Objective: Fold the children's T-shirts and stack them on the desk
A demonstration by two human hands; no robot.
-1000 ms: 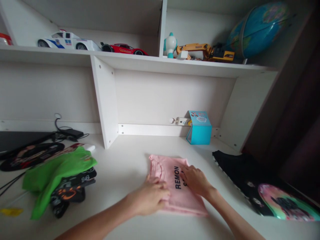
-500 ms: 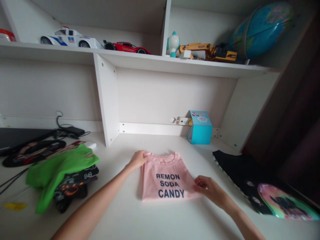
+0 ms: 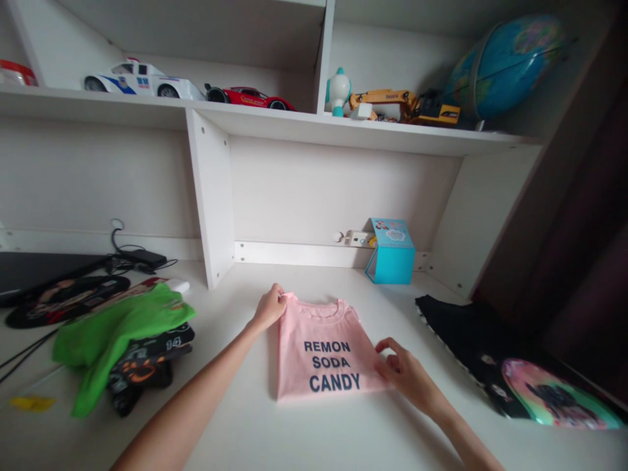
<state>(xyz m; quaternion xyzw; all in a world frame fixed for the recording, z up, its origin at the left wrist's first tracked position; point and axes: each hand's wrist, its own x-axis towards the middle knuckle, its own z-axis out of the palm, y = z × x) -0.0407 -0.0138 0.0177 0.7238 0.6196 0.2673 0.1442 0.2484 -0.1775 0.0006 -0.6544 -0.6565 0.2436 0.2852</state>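
A pink T-shirt (image 3: 330, 327) lies folded into a rough rectangle on the white desk, its collar away from me and dark "REMON SODA CANDY" lettering facing up. My left hand (image 3: 271, 306) pinches the shirt's far left shoulder corner, which is raised slightly. At the shirt's right edge, near the lower corner, is my right hand (image 3: 405, 373). Its index finger is curved and apart from the thumb, and the fingertips rest at the fabric's edge; the other fingers are partly hidden.
A green garment (image 3: 122, 320) lies over a black printed one (image 3: 142, 369) on the left. On the right is a black garment with a colourful print (image 3: 490, 360). A blue desk calendar (image 3: 392, 258) stands at the back. Toy cars (image 3: 245, 98) and a globe (image 3: 515, 65) occupy the shelf above.
My left hand has lifted the shoulder corner a little, and the neckline has shifted slightly left. My right hand's index finger has spread away from its thumb at the right edge.
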